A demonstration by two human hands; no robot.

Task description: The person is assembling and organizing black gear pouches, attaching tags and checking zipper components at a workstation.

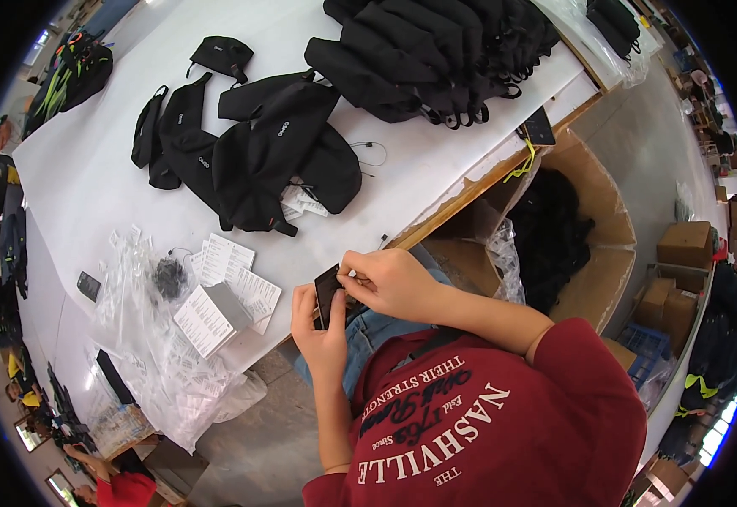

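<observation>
A printed maroon T-shirt point(504, 414) is worn with, apparently, blue jeans point(376, 328).

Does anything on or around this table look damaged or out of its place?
Yes: the white table covering looks torn and ragged along the wooden edge, and crumpled clear plastic hangs partly over the near side, rather than lying fully on top.

My T-shirt point(512, 380) is dark red, lettered in white and black; my jeans point(377, 332) are blue. The flat piece point(326, 296) I hold is black, as are the white-printed bags point(246, 173). The tabletop point(81, 186) is white, the carton point(609, 203) tan.
</observation>
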